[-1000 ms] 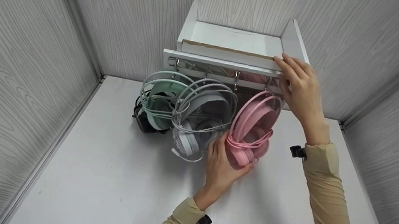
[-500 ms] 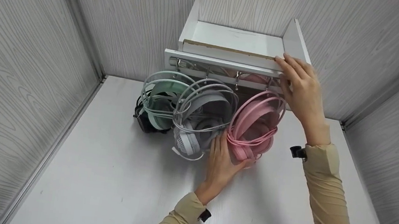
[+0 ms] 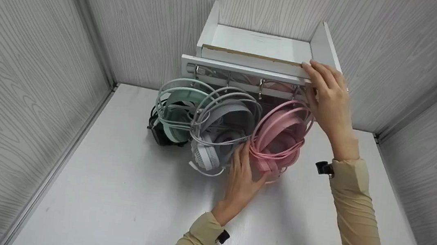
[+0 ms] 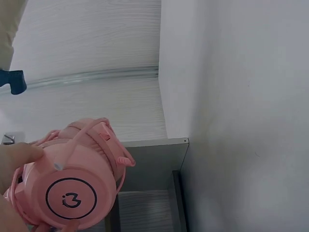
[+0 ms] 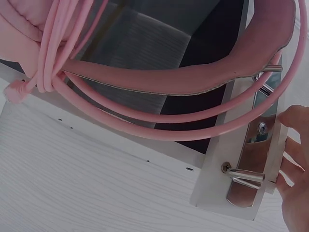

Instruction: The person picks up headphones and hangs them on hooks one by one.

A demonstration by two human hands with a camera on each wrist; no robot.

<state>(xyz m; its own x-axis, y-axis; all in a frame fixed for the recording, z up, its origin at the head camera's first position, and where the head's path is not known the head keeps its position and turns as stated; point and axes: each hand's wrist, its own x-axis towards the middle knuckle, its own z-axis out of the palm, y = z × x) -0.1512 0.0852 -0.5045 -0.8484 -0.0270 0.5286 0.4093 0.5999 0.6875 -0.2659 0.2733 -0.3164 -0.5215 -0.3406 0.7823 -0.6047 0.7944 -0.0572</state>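
Note:
A pink headset (image 3: 266,165) with its cable bundled hangs from a metal hook (image 5: 246,176) near the right end of a white hook rack (image 3: 245,69). My left hand (image 3: 240,186) holds its lower ear cup; in the left wrist view the thumb (image 4: 21,153) and fingertips (image 4: 72,224) touch opposite sides. A grey headset (image 3: 206,158) with a microphone boom hangs left of that hand, then a mint-green headset (image 3: 182,93). Gripping the rack's right end, my right hand (image 3: 330,98) has its fingers over the top edge.
Above the rack is a white shelf (image 3: 260,43) with side panels. A black object (image 3: 161,136), partly hidden, sits behind the green headset. One hook (image 3: 260,89) between the grey and pink headsets bears nothing. Wood-patterned walls (image 3: 14,74) enclose the white table (image 3: 103,191).
The pink headset has swung slightly right. My left thumb has drawn back a little from under its ear cup. The right hand stays on the rack.

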